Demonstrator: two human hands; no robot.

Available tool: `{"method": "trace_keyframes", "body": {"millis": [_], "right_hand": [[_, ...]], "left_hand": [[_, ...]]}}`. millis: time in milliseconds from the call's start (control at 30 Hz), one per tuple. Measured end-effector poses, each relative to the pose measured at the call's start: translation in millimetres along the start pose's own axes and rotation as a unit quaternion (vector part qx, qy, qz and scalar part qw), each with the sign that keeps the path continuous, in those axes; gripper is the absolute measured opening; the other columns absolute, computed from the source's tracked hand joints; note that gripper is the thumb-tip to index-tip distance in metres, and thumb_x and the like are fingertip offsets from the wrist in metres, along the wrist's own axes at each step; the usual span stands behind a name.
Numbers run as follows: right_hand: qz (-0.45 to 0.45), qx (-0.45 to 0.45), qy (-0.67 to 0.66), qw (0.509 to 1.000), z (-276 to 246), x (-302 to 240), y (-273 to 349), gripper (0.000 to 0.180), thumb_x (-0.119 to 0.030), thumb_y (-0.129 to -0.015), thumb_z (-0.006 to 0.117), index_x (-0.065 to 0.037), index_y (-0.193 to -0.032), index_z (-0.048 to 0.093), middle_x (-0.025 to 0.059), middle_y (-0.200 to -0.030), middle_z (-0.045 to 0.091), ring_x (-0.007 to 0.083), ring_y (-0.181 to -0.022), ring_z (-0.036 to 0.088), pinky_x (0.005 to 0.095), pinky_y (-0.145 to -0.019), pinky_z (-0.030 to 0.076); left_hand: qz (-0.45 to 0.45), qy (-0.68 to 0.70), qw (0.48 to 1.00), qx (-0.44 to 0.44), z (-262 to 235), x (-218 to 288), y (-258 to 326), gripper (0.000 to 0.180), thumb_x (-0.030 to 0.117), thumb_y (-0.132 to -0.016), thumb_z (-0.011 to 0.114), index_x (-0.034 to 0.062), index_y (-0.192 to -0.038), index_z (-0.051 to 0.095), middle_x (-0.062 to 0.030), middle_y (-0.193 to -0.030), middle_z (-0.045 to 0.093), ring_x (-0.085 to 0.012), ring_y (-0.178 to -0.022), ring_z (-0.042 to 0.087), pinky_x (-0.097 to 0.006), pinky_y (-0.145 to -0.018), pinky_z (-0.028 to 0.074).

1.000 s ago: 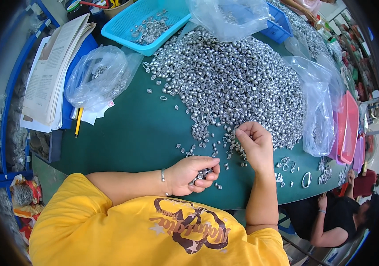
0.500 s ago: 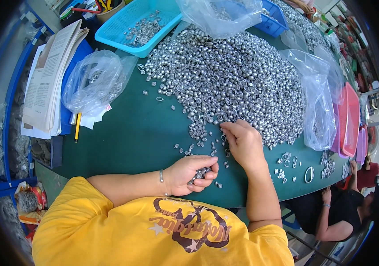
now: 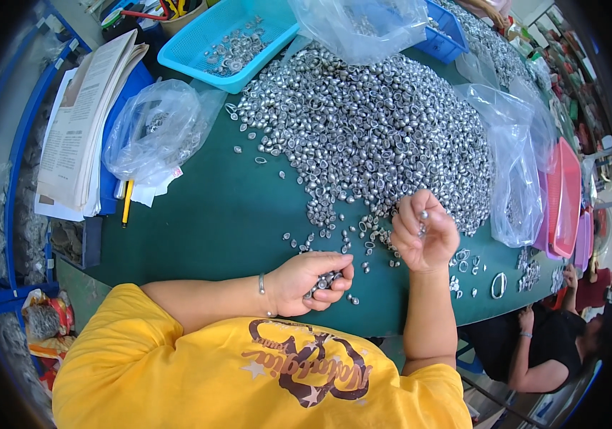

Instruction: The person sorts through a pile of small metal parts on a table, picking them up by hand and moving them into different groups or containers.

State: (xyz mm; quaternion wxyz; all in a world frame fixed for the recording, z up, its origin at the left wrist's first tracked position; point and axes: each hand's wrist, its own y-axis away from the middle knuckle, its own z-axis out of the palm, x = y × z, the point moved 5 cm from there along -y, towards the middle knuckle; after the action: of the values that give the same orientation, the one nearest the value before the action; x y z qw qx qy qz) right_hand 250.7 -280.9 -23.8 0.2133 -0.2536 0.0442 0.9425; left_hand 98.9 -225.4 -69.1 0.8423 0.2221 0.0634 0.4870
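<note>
A broad pile of small silver metal pieces (image 3: 384, 136), rounded and cup-like with some ring shapes among them, covers the green tabletop (image 3: 206, 222) in front of me. My left hand (image 3: 307, 282) is cupped at the near table edge, its fingers curled around several of these metal pieces (image 3: 324, 284). Over the pile's near edge, my right hand (image 3: 427, 232) is raised with the palm partly turned up. Its curled fingers hold a small metal piece (image 3: 423, 214). A few loose pieces (image 3: 306, 243) lie between my left hand and the pile.
A turquoise basket (image 3: 202, 71) and a blue basket (image 3: 456, 48) stand behind the pile. Plastic bags (image 3: 152, 136) lie at left and right (image 3: 513, 171). Papers (image 3: 80, 121) stand at left with a yellow knife (image 3: 128, 204). Pink trays (image 3: 567, 200) and another person (image 3: 556, 350) are at right.
My right hand has lifted off the pile's near edge, moved right and turned its palm up, with a metal piece in its fingers. My left hand has stayed in place.
</note>
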Motion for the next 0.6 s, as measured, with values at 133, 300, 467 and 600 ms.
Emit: {"method": "trace_keyframes", "body": {"millis": [133, 300, 467, 600], "right_hand": [[-0.053, 0.162, 0.490, 0.855, -10.5, -9.9, 2.1, 0.011, -0.006, -0.081, 0.052, 0.003, -0.077, 0.057, 0.0073, -0.059, 0.052, 0.0142, -0.049, 0.047, 0.0222, -0.044, 0.037], [-0.082, 0.106, 0.867, 0.480, 1.1, 7.7, -1.8, 0.011, -0.010, -0.074, 0.061, -0.006, -0.084, 0.063, 0.0096, -0.074, 0.060, 0.0296, -0.065, 0.058, 0.0352, -0.057, 0.047], [-0.091, 0.105, 0.875, 0.464, 3.9, 6.4, -1.7, 0.010, -0.012, -0.076, 0.059, -0.006, -0.083, 0.063, 0.0093, -0.074, 0.059, 0.0289, -0.064, 0.058, 0.0350, -0.056, 0.046], [-0.094, 0.069, 0.787, 0.606, 2.9, 4.6, -1.3, 0.008, -0.012, -0.077, 0.058, -0.005, -0.081, 0.062, 0.0092, -0.073, 0.059, 0.0288, -0.063, 0.058, 0.0352, -0.055, 0.046]], "left_hand": [[0.001, -0.002, 1.000, -0.003, 0.4, -0.4, 0.0, 0.026, 0.025, -0.093, 0.037, 0.0052, -0.083, 0.050, -0.0019, -0.069, 0.043, -0.0060, -0.046, 0.036, -0.016, -0.035, 0.025], [-0.002, -0.001, 1.000, 0.001, 1.1, 0.5, 1.2, 0.026, 0.025, -0.093, 0.037, 0.0055, -0.083, 0.050, -0.0015, -0.069, 0.043, -0.0059, -0.047, 0.036, -0.016, -0.035, 0.025], [0.001, -0.003, 1.000, -0.001, 1.8, 0.7, 1.2, 0.026, 0.025, -0.093, 0.037, 0.0057, -0.083, 0.050, -0.0014, -0.070, 0.043, -0.0058, -0.047, 0.036, -0.016, -0.035, 0.025], [0.006, -0.004, 1.000, -0.005, 1.4, 0.2, 0.5, 0.026, 0.025, -0.093, 0.037, 0.0058, -0.083, 0.050, -0.0014, -0.070, 0.043, -0.0056, -0.047, 0.036, -0.016, -0.035, 0.025]]}}
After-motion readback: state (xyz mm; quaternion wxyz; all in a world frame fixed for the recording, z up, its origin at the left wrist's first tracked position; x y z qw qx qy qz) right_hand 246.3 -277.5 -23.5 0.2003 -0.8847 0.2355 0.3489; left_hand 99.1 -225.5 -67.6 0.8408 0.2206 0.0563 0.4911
